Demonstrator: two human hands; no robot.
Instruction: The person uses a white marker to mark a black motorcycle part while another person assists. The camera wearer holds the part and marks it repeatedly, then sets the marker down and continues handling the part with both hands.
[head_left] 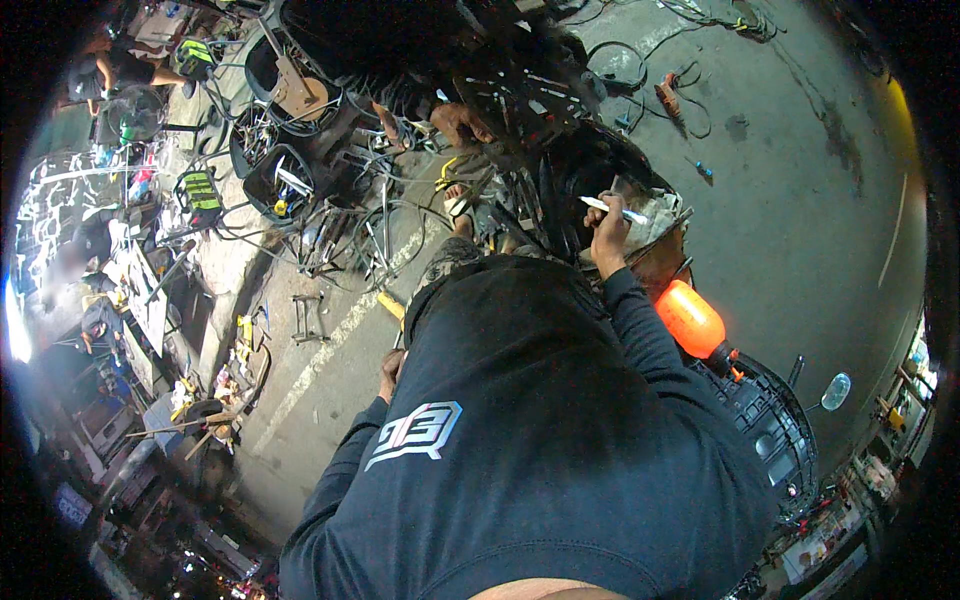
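My right hand (608, 238) is raised over the right edge of a dark, cluttered machine part (560, 190), its fingers closed round a slim white pen-shaped tool (594, 203). A crumpled pale sheet or rag (655, 215) lies just beyond that hand. My left hand (390, 374) is low at my left side, partly covered by my dark shirt; its fingers are mostly hidden. Near it a yellow bar or handle (391, 305) sticks out beside my shirt, and I cannot make out whether the hand touches it. One sandalled foot (458, 202) shows beyond my shirt.
An orange bottle (692, 318) with a black end is close to my right forearm. Black tubs (280, 185) of metal parts, cables and a small metal frame (307, 318) occupy the floor at left. A person (125, 72) is far left; a small blue item (705, 171) lies at right.
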